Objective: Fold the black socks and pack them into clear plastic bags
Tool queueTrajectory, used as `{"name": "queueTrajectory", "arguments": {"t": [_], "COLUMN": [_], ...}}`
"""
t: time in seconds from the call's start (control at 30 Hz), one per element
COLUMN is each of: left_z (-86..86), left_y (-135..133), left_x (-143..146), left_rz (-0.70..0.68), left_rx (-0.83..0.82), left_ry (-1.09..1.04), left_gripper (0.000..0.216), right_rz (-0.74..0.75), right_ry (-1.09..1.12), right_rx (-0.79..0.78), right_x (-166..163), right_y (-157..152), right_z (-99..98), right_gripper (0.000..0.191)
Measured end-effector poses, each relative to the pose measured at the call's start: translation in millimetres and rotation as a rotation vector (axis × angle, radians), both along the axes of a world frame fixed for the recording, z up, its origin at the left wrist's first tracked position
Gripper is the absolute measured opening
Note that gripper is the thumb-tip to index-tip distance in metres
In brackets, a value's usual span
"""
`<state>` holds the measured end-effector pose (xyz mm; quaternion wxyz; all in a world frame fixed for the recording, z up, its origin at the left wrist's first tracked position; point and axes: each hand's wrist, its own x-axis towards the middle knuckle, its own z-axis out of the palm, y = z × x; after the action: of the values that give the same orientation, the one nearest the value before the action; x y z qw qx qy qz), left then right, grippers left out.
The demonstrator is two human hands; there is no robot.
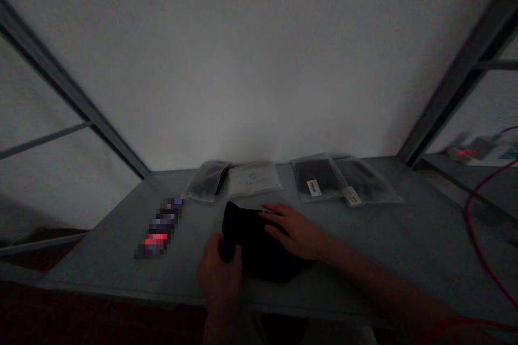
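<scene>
A folded black cloth piece (263,248), perhaps a garment, lies on the grey table in front of me; the dim light hides its details. At its left edge my left hand (220,269) is closed, thumb and fingers gripping the fabric. My right hand (293,229) rests flat on the upper right part of the cloth, its fingers stretched out and slightly apart. Behind the cloth is a white printed clear bag (254,179).
A clear bag (204,180) with something dark sits back left. Two labelled bags (318,175) overlap at the back right. A blurred-out phone-like object (159,229) lies left. A red cable (471,226) loops at right. Metal posts (457,75) frame the white wall.
</scene>
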<state>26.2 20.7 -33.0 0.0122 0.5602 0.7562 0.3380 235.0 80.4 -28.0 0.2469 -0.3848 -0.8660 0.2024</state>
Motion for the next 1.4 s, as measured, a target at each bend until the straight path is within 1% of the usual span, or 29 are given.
{"name": "queueTrajectory", "arguments": {"t": [0.07, 0.1, 0.17, 0.23, 0.3, 0.37, 0.4, 0.47, 0.53, 0.6, 0.63, 0.7, 0.77, 0.8, 0.93, 1.07, 1.1, 1.2, 1.3, 1.4], "left_z": [-2.1, -2.5, -2.9, -4.3, -7.1, -10.9, -12.8, -15.9, -17.7, -18.2, -17.9, -16.5, -13.6, -11.7, -2.3, 2.2, 1.6, -3.6, -9.6, -13.6], "left_y": [-2, -2, -3, -4, -4, -4, -4, -3, -4, -4, -5, -7, -8, -9, -14, -19, -19, -17, -15, -15], "left_x": [-5, -7, -6, 0, 11, 20, 24, 29, 32, 32, 32, 32, 31, 31, 29, 29, 30, 32, 34, 34], "left_rz": [-0.065, -0.133, -0.320, -0.535, -0.703, -0.793, -0.821, -0.870, -0.905, -0.929, -0.940, -0.956, -0.972, -0.976, -1.009, -0.987, -0.972, -0.919, -0.888, -0.880], "left_rx": [0.269, 0.379, 0.502, 0.514, 0.456, 0.374, 0.336, 0.282, 0.256, 0.246, 0.241, 0.210, 0.148, 0.112, -0.038, -0.085, -0.094, -0.109, -0.085, -0.047], "left_ry": [0.097, 0.143, 0.199, 0.200, 0.213, 0.272, 0.305, 0.351, 0.369, 0.369, 0.363, 0.346, 0.337, 0.335, 0.334, 0.342, 0.341, 0.345, 0.371, 0.389], "left_gripper": [0.009, 0.010, 0.018, 0.032, 0.039, 0.043, 0.045, 0.048, 0.048, 0.046, 0.045, 0.045, 0.046, 0.046, 0.043, 0.046, 0.043, 0.024, 0.020, 0.017], "right_rz": [0.018, 0.038, 0.103, 0.134, 0.099, -0.006, -0.059, -0.145, -0.190, -0.193, -0.187, -0.174, -0.167, -0.161, -0.158, -0.206, -0.218, -0.241, -0.273, -0.307], "right_ry": [0.015, 0.037, 0.117, 0.237, 0.399, 0.587, 0.666, 0.767, 0.803, 0.764, 0.710, 0.571, 0.467, 0.437, 0.368, 0.285, 0.257, 0.182, 0.138, 0.142], "right_rx": [-0.007, -0.022, -0.076, -0.167, -0.336, -0.529, -0.600, -0.664, -0.663, -0.625, -0.580, -0.439, -0.303, -0.260, -0.198, -0.112, -0.105, -0.121, -0.145, -0.200], "right_x": [1, 1, 0, 0, 1, 3, 4, 7, 8, 8, 7, 5, 2, 1, -1, -1, -2, -4, -7, -9], "right_y": [0, 0, 3, 8, 16, 26, 32, 41, 46, 45, 42, 35, 29, 27, 24, 20, 19, 12, 7, 6], "right_z": [0.8, 0.2, -2.6, -7.0, -12.9, -19.7, -22.9, -27.6, -28.8, -27.1, -25.7, -23.3, -22.6, -22.8, -24.5, -19.7, -17.5, -12.0, -9.2, -6.6], "right_gripper": [0.045, 0.043, 0.039, 0.036, 0.033, 0.030, 0.029, 0.029, 0.031, 0.030, 0.029, 0.027, 0.027, 0.027, 0.027, 0.027, 0.027, 0.030, 0.037, 0.045]}}
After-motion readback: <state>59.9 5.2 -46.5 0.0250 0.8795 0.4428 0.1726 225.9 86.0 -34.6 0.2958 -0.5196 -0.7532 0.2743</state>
